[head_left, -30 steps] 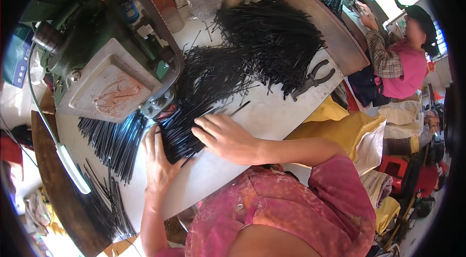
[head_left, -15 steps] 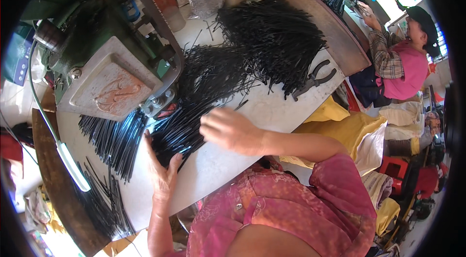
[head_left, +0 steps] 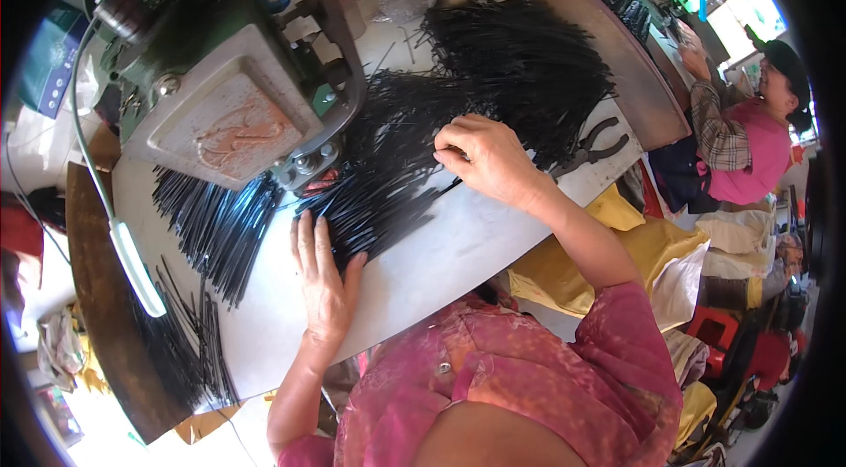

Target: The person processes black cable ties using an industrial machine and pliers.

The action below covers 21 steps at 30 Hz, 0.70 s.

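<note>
My left hand [head_left: 326, 286] lies nearly flat on the white tabletop [head_left: 423, 269], fingers stretched toward the machine head, open. Its fingers and thumb rest at the near edge of a spread of thin black strips [head_left: 379, 211]. Over the right part of that spread is my right hand [head_left: 485, 154], its fingers curled together in a pinch. Whatever lies between those fingertips is hidden. Just beyond my left fingertips sits the green machine [head_left: 242, 119] with a grey cover plate. Left of that hand, another fan of black strips [head_left: 211, 225] pokes out from under the machine.
A large heap of black strips [head_left: 529, 70] covers the far right of the table, beside dark pliers [head_left: 595, 145]. Loose strips [head_left: 194, 335] lie at the left edge. A lit lamp tube [head_left: 137, 269] hangs there. Another person [head_left: 745, 141] works at the far right; yellow sacks [head_left: 582, 264] are below.
My right hand has moved away from my body and rightward, over the strips. My left hand has flattened beside them. The whole view has shifted slightly.
</note>
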Each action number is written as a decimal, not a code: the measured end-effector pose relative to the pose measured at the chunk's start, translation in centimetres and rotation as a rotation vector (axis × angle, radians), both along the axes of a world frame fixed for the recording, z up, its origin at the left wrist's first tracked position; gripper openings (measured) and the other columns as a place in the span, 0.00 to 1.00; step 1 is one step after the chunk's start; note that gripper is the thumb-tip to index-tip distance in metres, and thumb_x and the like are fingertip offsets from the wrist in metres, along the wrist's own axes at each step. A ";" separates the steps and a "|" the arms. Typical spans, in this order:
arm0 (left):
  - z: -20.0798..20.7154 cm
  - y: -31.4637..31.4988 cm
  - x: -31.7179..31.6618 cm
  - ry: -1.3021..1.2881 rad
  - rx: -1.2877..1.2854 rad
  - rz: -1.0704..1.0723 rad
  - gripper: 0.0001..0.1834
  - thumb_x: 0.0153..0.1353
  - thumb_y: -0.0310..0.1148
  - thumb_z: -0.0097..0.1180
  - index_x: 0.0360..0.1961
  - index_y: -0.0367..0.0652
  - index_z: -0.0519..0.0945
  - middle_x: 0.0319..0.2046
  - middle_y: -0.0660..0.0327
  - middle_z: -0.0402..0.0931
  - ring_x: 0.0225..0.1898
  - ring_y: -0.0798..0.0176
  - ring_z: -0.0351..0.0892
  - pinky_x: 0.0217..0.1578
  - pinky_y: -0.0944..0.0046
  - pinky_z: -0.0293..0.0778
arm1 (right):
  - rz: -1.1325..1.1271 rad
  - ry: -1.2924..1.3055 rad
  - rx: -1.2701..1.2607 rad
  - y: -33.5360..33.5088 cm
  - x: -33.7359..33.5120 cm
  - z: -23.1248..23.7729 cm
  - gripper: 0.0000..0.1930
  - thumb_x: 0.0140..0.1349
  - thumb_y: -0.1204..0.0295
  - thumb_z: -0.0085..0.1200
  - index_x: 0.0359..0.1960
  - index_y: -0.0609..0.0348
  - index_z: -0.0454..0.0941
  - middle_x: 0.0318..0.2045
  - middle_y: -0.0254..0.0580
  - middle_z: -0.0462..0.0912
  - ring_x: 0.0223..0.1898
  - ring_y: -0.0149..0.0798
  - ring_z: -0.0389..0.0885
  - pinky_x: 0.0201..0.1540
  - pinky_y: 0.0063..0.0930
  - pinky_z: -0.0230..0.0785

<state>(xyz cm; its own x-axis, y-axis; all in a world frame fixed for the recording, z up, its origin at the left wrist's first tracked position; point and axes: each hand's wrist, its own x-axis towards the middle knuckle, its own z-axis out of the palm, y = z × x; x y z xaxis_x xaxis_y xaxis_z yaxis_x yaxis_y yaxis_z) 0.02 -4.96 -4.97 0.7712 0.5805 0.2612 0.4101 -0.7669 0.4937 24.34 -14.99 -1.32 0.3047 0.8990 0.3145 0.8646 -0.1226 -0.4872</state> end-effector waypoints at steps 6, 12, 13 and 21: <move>0.8 0.5 -0.3 0.059 0.020 -0.003 0.33 0.46 0.33 0.58 0.52 0.30 0.61 0.55 0.42 0.53 0.56 0.39 0.51 0.55 0.48 0.52 | 0.069 -0.358 -0.160 1.2 -0.8 0.6 0.02 0.48 0.74 0.51 0.21 0.57 0.72 0.21 0.36 0.72 0.31 0.38 0.71 0.35 0.32 0.62; 2.8 1.6 1.4 -0.076 0.130 -0.035 0.13 0.46 0.21 0.53 0.37 0.36 0.74 0.35 0.55 0.69 0.36 0.54 0.68 0.37 0.60 0.66 | 0.153 -0.454 -0.334 1.8 -1.7 0.5 0.03 0.48 0.77 0.47 0.25 0.59 0.73 0.25 0.40 0.73 0.37 0.42 0.70 0.43 0.35 0.61; 3.0 1.7 2.0 -0.045 0.132 -0.045 0.10 0.45 0.22 0.54 0.33 0.35 0.74 0.33 0.56 0.69 0.35 0.53 0.68 0.34 0.62 0.67 | 0.151 -0.465 -0.354 1.7 -1.6 0.5 0.04 0.49 0.77 0.46 0.26 0.60 0.73 0.26 0.41 0.73 0.40 0.42 0.70 0.46 0.36 0.60; 1.8 5.1 3.1 -0.082 0.087 -0.082 0.04 0.44 0.22 0.55 0.25 0.38 0.75 0.25 0.57 0.68 0.29 0.54 0.69 0.30 0.61 0.66 | 0.089 -0.320 -0.510 1.3 0.4 3.6 0.04 0.51 0.76 0.45 0.28 0.60 0.72 0.31 0.45 0.75 0.35 0.49 0.74 0.39 0.40 0.65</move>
<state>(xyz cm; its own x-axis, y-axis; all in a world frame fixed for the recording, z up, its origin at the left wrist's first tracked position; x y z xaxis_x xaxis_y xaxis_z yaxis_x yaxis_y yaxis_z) 3.14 0.11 -3.21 0.7893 0.4886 0.3719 0.3048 -0.8376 0.4534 24.77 -13.70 2.25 0.1828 0.9782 -0.0986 0.9761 -0.1926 -0.1006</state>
